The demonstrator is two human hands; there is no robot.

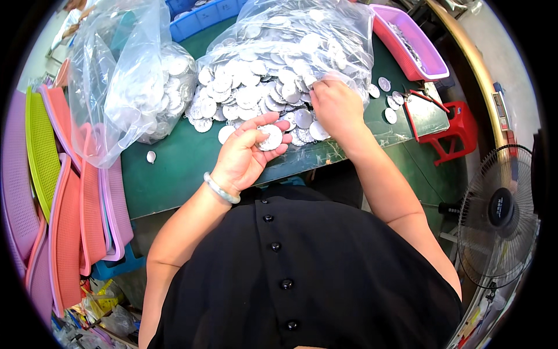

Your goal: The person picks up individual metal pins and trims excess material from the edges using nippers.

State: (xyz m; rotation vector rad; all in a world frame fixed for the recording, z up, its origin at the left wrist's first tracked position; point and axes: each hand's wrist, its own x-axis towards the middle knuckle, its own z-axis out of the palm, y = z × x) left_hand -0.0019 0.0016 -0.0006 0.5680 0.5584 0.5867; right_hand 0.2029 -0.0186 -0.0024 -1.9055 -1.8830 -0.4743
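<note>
My left hand [247, 148] is closed on a round silver medallion [271, 138], held between the thumb and fingers over the table's front edge. Beside it, my right hand [338, 107] reaches into a heap of similar silver medallions [247, 96]. Its fingers are curled down at the heap's right side, and whatever they grip is hidden. The heap spills from a large clear plastic bag [290, 29] onto the green table [174, 189]. To the left stands a second clear bag [125, 87] with more medallions inside.
Several loose medallions [390, 116] lie on the right, beside a red-handled tool [412, 119]. A pink basket [410, 43] and a blue crate [206, 18] stand farther back. Stacked coloured baskets [70, 232] line the left. A red stool [459, 132] and a fan [499, 209] are at right.
</note>
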